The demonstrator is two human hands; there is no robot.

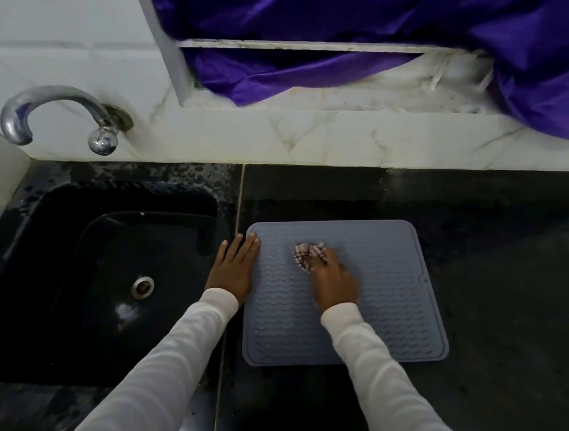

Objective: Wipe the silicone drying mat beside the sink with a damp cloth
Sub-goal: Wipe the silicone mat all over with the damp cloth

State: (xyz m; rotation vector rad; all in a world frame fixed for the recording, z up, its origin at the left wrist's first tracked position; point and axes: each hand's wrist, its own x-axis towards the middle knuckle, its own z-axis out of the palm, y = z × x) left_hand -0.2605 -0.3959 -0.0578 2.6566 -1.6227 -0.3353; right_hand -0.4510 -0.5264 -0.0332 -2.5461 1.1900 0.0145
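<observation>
— So where does the silicone drying mat (pixel 372 291) lie in the head view?

— Flat on the dark desk (pixel 495 268), just right of the black sink (pixel 64 282), below the chrome tap (pixel 58 116).

— And the hands?

— The left hand (pixel 232 267) lies flat, fingers straight, across the mat's left edge near its far corner. The right hand (pixel 334 281), blurred, presses a checked cloth (pixel 307 253) onto the mat's far middle, fingers curled over it.

— Anything behind?

— Purple fabric (pixel 361 33) hangs over the white tiled wall (pixel 68 41).
</observation>
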